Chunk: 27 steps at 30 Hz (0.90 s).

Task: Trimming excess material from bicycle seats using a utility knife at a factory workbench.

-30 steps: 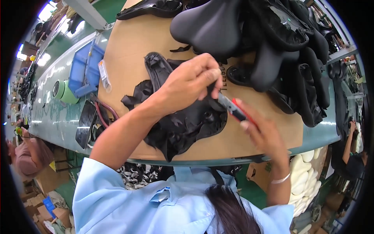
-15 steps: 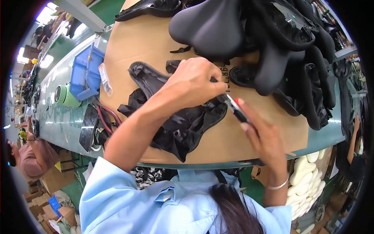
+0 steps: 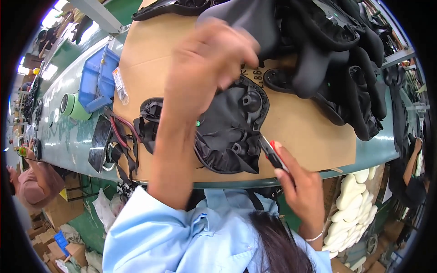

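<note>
A black bicycle saddle [image 3: 230, 111] lies underside up on the cardboard, its dark cover edges wrinkled and folded inward. My right hand [image 3: 302, 193] grips a utility knife [image 3: 272, 154] with a dark and red handle. The knife's blade tip is at the saddle's right edge; whether it touches cannot be told. My left hand [image 3: 211, 57] is raised above the saddle's far side, smeared by motion. Its fingers look curled, but what they hold, if anything, is not visible. My left forearm hides part of the saddle's left side.
Black saddles [image 3: 314, 59] pile up at the far right. On the left are a blue bin [image 3: 99, 77], a green tape roll [image 3: 75, 107], red-handled pliers [image 3: 120, 132] and black strips [image 3: 132, 159]. White saddle-shaped pads [image 3: 353, 211] stack below the table's right side. Another person [image 3: 38, 179] sits far left.
My left hand has lifted up and away from the saddle. The saddle has turned and shows more of its underside. My right hand with the knife has shifted slightly left and nearer me.
</note>
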Available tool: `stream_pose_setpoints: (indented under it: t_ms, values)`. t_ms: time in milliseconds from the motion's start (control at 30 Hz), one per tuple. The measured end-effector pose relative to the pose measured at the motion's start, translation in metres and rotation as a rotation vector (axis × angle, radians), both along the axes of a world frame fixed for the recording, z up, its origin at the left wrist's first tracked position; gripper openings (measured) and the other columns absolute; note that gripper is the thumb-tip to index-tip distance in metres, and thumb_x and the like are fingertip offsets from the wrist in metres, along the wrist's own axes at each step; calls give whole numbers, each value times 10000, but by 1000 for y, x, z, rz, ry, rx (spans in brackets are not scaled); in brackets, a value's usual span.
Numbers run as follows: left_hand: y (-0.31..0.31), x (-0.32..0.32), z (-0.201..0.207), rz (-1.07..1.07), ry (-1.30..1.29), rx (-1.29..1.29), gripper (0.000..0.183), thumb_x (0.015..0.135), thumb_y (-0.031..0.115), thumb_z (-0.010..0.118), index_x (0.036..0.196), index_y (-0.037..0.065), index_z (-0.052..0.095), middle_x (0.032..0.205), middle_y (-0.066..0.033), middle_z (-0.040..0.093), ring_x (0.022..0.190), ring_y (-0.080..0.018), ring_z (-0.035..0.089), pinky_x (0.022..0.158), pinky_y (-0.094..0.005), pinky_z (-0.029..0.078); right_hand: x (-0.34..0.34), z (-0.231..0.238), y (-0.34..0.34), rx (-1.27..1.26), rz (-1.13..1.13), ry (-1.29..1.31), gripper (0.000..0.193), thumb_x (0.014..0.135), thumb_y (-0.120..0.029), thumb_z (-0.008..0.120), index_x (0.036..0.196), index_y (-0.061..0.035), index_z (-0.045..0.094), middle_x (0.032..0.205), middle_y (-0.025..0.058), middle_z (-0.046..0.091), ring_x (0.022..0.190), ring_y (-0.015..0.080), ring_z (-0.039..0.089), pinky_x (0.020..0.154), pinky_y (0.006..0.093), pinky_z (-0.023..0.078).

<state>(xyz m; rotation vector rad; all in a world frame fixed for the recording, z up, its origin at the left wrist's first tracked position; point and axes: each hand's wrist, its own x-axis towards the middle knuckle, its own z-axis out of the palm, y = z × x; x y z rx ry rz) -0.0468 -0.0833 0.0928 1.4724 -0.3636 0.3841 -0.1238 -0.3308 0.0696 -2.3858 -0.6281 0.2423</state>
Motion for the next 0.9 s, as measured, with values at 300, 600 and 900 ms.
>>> stream_pose_setpoints:
  t_ms: [300,600,900]
  values:
    - [8,9,-70,157,-460,1037,185,562,147,702,632,51,560,690,-44,483,744,-250,460,754,-386,362,41,9,8,139,-67,541,435,905,-127,572,1337,-119,521,584,75,530,446,157,488,473,295,404]
    - [12,18,-77,594,-212,635,97,681,80,660,632,6,620,1070,-78,599,973,-236,498,783,-348,356,-43,3,14,289,-372,577,499,948,-174,535,1425,-106,408,691,72,604,464,119,528,485,260,458]
    - [18,-82,-46,232,549,479,145,841,104,525,777,-14,578,1047,-91,618,842,-181,510,729,-275,389,84,11,-31,-63,202,161,417,874,-141,617,1289,-143,576,1131,125,656,816,309,668,732,327,509]
